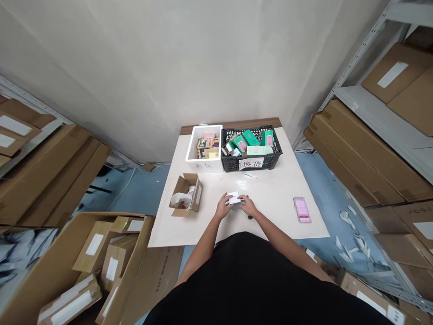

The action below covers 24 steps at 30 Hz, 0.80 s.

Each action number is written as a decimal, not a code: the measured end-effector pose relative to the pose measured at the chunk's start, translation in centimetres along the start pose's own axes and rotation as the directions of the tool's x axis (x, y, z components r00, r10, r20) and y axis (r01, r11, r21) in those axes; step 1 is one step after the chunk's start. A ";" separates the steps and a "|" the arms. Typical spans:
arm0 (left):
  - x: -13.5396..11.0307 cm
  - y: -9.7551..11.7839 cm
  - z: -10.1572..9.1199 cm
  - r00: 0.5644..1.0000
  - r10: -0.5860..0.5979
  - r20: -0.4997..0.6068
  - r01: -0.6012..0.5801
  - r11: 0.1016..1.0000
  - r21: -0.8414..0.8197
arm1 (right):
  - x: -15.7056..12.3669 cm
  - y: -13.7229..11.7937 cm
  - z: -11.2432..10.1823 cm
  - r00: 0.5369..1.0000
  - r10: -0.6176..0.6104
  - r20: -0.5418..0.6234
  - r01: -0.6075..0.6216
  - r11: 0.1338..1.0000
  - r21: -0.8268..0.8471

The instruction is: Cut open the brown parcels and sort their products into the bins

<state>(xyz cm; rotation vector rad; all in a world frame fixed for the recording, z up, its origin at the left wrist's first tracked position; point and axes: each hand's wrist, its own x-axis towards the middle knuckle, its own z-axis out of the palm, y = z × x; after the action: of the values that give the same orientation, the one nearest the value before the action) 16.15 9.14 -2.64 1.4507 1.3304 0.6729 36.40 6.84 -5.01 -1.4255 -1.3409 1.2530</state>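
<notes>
Both hands meet over the middle of the white table [270,216]. My left hand [223,206] and my right hand [248,205] are both closed on a small white box [234,198], one at each side of it. A dark object [250,216] lies on the table just under my right hand; I cannot make out what it is. To the left of my hands stands an open brown carton [187,195] with white packing paper inside.
At the table's back stand a white bin [192,146] and a black crate [274,155], both holding small boxes. A pink item [301,210] lies at the right. A large carton of parcels [84,262] sits on the floor at the left. Shelves of cartons [372,149] flank both sides.
</notes>
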 end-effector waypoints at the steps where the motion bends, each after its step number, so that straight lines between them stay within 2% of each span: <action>1: 0.0 -0.5 0.4 0.996 -0.048 -0.069 0.043 0.996 -0.079 | 0.0 0.2 0.3 1.000 0.014 0.004 -0.014 0.998 0.063; 3: 0.0 -1.4 1.1 0.982 -0.118 -0.144 0.091 0.979 -0.180 | 0.2 0.6 1.0 0.998 0.056 -0.021 -0.052 0.987 0.155; 6: 0.3 -1.9 1.8 0.983 -0.109 -0.150 0.074 0.972 -0.221 | 0.6 0.8 1.5 0.987 0.130 -0.094 -0.109 0.974 0.201; 10: 1.8 0.0 1.9 0.985 -0.063 -0.160 0.029 0.978 -0.205 | 1.8 -0.7 0.6 0.975 0.153 -0.161 -0.118 0.971 0.210; 13: 4.1 3.2 1.6 0.983 -0.008 -0.183 -0.030 0.979 -0.200 | 3.7 -3.3 -1.2 0.975 0.063 -0.212 -0.026 0.984 0.177; 16: 7.5 7.6 1.4 0.971 0.111 -0.210 -0.158 0.962 -0.223 | 6.3 -6.7 -3.8 0.959 -0.074 -0.275 0.114 0.985 0.132; 24: 17.7 20.7 1.6 0.897 0.374 -0.234 -0.430 0.861 -0.272 | 14.0 -16.6 -12.8 0.855 -0.312 -0.415 0.352 0.936 0.020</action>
<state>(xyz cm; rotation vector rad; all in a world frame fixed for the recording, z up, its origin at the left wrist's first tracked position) 29.67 27.88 11.85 1.4361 0.9848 1.2583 44.82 23.69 11.71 -1.2347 -1.1581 0.7313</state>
